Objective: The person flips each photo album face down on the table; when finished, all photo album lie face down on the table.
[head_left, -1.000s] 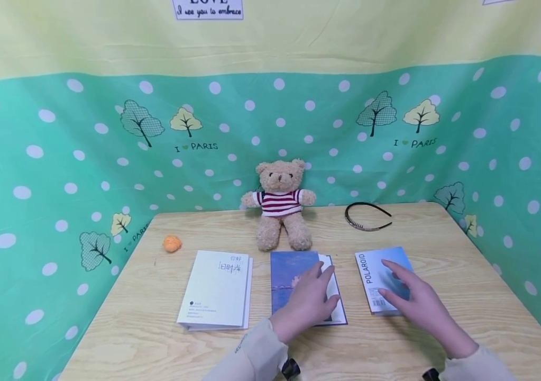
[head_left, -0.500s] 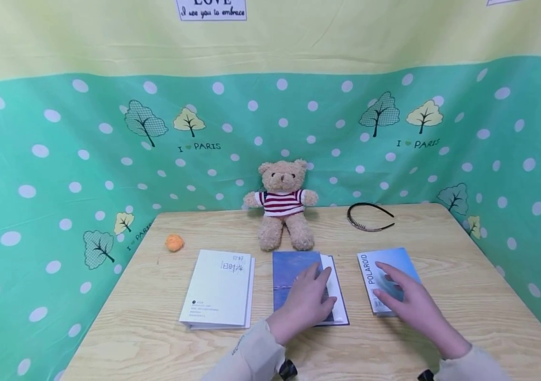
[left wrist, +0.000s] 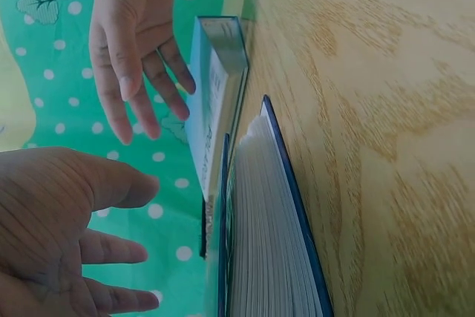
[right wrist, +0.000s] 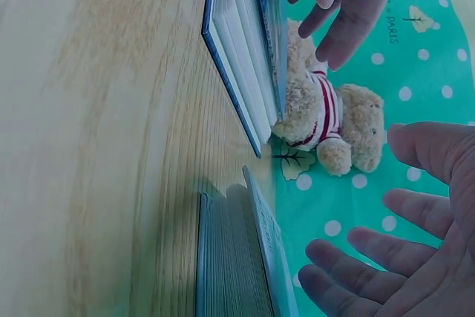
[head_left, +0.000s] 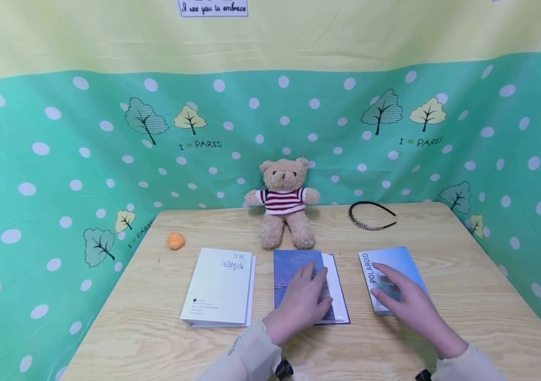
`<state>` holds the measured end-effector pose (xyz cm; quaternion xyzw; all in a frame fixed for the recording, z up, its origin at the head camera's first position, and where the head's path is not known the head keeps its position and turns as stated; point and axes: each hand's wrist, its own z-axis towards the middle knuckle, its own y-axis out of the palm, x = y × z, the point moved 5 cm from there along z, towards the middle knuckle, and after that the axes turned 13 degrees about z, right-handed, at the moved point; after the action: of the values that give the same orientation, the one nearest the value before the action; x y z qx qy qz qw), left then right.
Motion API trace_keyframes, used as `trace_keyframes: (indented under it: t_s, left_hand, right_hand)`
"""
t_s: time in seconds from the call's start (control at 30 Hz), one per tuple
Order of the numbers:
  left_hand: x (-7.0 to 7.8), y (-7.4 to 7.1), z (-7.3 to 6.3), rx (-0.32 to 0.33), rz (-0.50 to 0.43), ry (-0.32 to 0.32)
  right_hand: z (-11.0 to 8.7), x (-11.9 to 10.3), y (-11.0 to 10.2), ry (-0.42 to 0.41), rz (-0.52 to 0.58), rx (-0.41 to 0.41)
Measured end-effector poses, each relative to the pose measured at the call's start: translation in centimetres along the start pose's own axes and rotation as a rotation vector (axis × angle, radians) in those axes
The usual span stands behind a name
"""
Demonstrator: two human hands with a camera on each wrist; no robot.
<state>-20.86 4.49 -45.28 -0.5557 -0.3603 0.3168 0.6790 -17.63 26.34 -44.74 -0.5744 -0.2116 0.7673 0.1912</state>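
My left hand (head_left: 300,300) hovers with spread, relaxed fingers over a dark blue hardcover book (head_left: 290,265) in the middle of the table. Its cover stands slightly raised over thick white pages (left wrist: 263,220) in the left wrist view. Over a light blue book marked POLAROID (head_left: 391,258), on the right, my right hand (head_left: 412,302) is held with thumb and fingers apart. Both wrist views show a gap between each hand and the book beneath it. To the left lies a white book (head_left: 218,291) with small print, untouched by either hand.
A teddy bear (head_left: 285,203) in a striped shirt sits at the table's back edge. An orange ball-like item (head_left: 175,240) lies at back left, and a black headband (head_left: 370,227) at back right. Polka-dot cloth (head_left: 232,121) hangs behind the wooden table (head_left: 146,338).
Both hands have drifted slightly left over their books, the left one farther onto the blue cover. The head view has shifted a little. The books have not visibly moved on the table.
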Motion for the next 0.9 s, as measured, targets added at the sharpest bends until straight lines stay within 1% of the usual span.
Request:
trace_keyframes:
  t_s: [0.27,0.47,0.7,0.9]
  left_hand:
    - [-0.5,0.1,-0.3,0.016,0.0,-0.01]
    - [-0.8,0.0,-0.6,0.031,-0.003,-0.021]
    - [-0.9,-0.1,-1.0,0.004,0.014,-0.025]
    - [-1.0,0.2,-1.2,-0.002,0.046,-0.028]
  right_hand:
    - [0.0,0.0,0.3,-0.029,0.01,-0.011]
    - [0.1,0.2,0.6,-0.014,0.005,-0.021]
    - [0.0,0.4,0.9,0.008,0.02,-0.028]
    - [0.1,0.3,1.4,0.005,0.049,-0.049]
